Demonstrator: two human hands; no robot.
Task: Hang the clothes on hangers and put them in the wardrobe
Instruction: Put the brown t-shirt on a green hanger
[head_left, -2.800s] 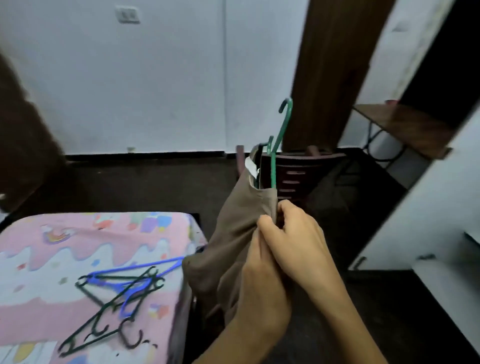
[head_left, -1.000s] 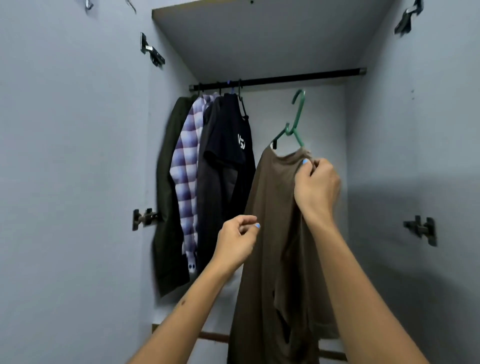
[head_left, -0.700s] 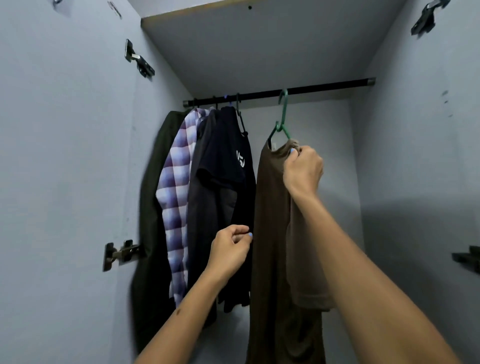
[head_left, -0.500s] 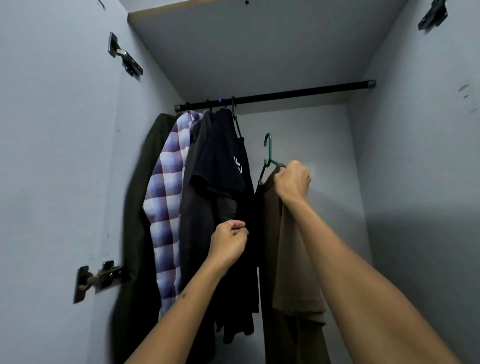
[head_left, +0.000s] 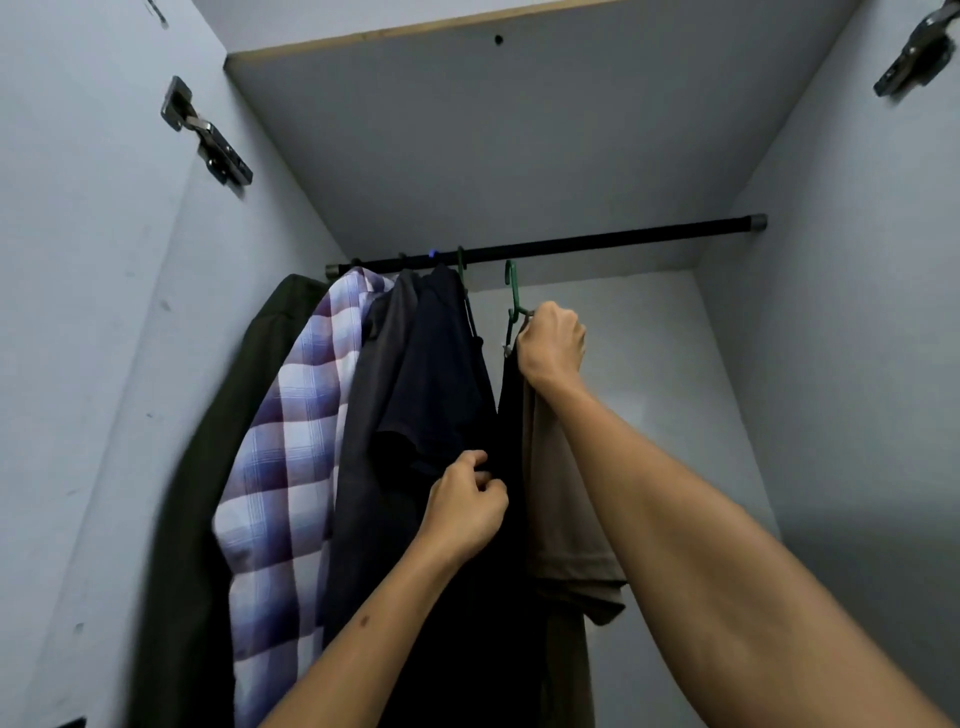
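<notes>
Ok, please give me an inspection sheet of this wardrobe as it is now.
Surface: wardrobe rail, right part bare.
Job's things: brown garment on green hanger, hook just below the rail, not over it.
Clutter: dark green garment, checked shirt, grey garment, navy shirt on the rail.
Hands: right hand grips the hanger top; left hand curled at the dark fabric.
Cables: nothing seen.
Surroundings: grey walls, door hinges.

Below the rail (head_left: 545, 244), we are losing the brown garment's (head_left: 561, 493) neck behind the right hand (head_left: 551, 345); whether its green hanger (head_left: 511, 301) is touching the rail stays unclear.
</notes>
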